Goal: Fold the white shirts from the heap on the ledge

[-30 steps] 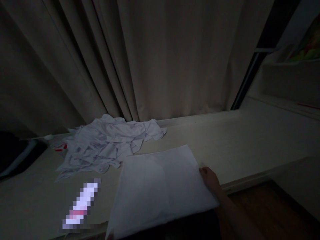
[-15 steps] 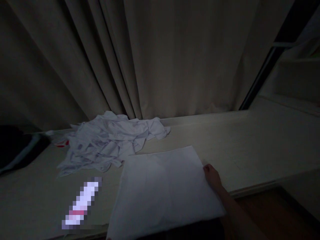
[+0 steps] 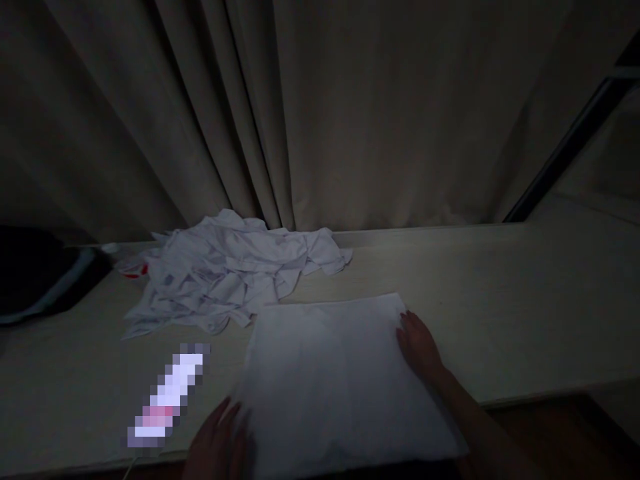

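White cloth: the smooth, flat white cloth [image 3: 340, 380] lay at the front of the pale worktop [image 3: 475, 300], its lower edge reaching past the worktop's front edge.
Right hand: the right hand [image 3: 423, 347] rested on the cloth's right edge, near the far corner, fingers fairly straight on top; whether its grip pinched the fabric could not be told.
Left hand: the left hand [image 3: 217, 440] was by the cloth's left edge, partly cut off below, its grip loose with fingers outstretched and no fabric visibly caught; contact with the edge was too blurred to tell.
Crumpled pile: a heap of white fabric [image 3: 225, 267] lay behind and to the left, close to the cloth's far left corner.
Pixelated object: a bright, blurred-out object [image 3: 167, 397] lay left of the cloth.
Backdrop: a beige curtain [image 3: 400, 120] hung behind the worktop.
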`<action>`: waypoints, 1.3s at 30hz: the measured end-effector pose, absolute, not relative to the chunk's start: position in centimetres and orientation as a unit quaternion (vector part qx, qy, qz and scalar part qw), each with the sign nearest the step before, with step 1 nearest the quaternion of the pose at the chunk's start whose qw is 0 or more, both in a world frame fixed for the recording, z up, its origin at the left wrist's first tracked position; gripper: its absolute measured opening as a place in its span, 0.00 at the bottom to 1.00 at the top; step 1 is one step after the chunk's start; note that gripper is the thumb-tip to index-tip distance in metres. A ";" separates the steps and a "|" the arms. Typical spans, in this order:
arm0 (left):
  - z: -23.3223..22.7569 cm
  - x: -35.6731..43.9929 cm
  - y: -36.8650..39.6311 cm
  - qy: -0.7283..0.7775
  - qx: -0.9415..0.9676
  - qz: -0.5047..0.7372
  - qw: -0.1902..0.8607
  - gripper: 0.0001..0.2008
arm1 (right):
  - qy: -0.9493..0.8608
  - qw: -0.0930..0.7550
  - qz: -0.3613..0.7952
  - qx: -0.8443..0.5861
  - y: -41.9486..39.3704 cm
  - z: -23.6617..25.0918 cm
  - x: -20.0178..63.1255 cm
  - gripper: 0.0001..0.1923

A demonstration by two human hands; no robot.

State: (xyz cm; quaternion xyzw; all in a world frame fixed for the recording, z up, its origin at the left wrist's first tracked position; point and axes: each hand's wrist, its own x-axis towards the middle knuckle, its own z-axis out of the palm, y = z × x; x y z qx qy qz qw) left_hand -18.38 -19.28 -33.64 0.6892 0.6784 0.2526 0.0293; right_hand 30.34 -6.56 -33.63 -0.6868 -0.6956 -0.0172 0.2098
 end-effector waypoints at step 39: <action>-36.4 -13.4 -16.0 0.642 0.746 0.112 -0.139 0.28 | -0.756 0.150 -0.045 -0.635 -14.8 -38.0 30.1 0.31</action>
